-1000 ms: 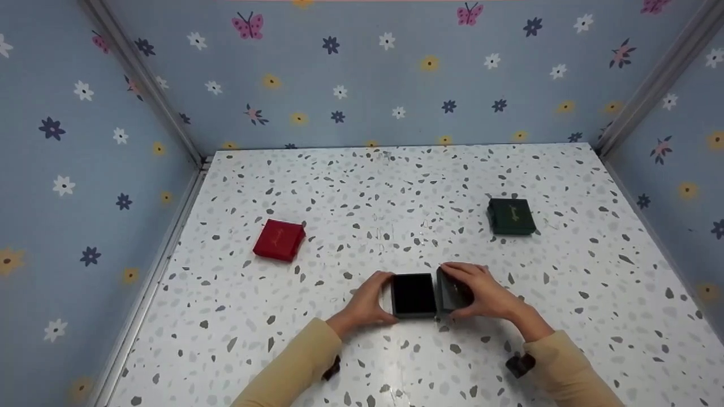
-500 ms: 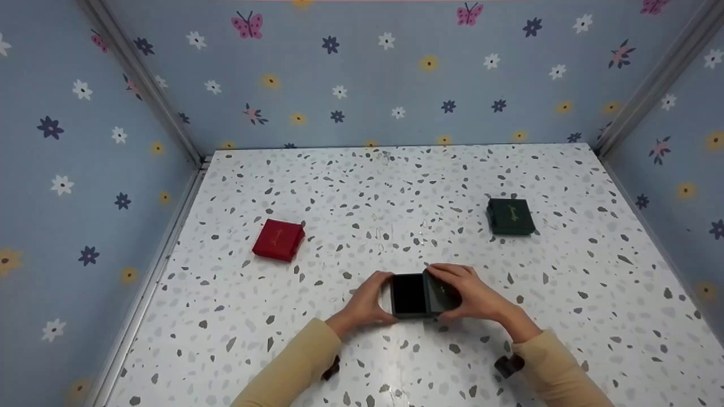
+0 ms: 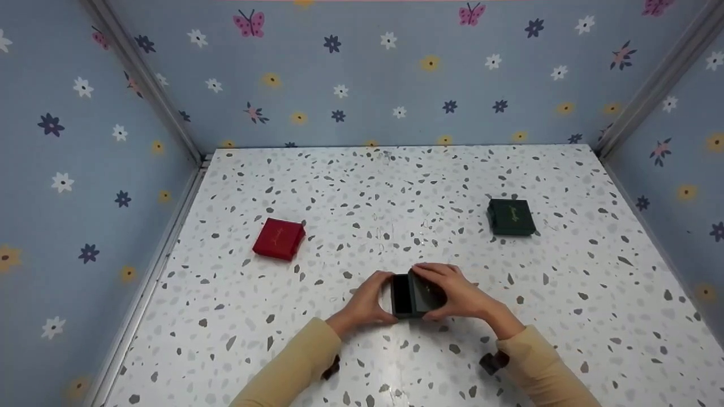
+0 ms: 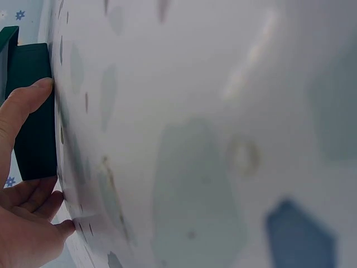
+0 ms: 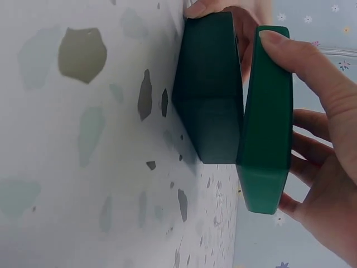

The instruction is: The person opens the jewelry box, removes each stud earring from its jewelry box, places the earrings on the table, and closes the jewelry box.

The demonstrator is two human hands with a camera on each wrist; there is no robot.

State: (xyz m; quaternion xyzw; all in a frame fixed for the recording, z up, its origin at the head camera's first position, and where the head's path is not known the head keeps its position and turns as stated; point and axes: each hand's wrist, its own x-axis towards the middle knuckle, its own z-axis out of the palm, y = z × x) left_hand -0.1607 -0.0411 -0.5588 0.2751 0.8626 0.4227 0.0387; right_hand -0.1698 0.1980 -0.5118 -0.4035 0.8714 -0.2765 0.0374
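The lid point(image 3: 425, 294) lies over the right part of the box base point(image 3: 402, 294) at the lower centre of the head view, tilted and set off to the right, so that a dark strip of the base's inside shows at the left; what matters is this sideways offset between the two. From above, the base looks roughly square, with no clear long axis, and the uncovered strip runs up and down the frame. The left hand point(image 3: 362, 299) grips the base from its left side, thumb and fingers on opposite walls, and is nearer the strip; the right hand point(image 3: 461, 291) holds the lid from the right, thumb at the lower edge and fingers at the upper. The base sits on the tabletop point(image 3: 367, 192). A red box point(image 3: 279, 240) lies to the left and a closed green box point(image 3: 512, 217) at the upper right, both well apart from the hands. The right wrist view shows what the head view does not: a wedge-shaped gap between lid and base, narrowing downward in that frame, where the lid overhangs; whether they touch there is hard to tell. The head view alone shows the dark inside and the lid's faint gold marking, too small to read.
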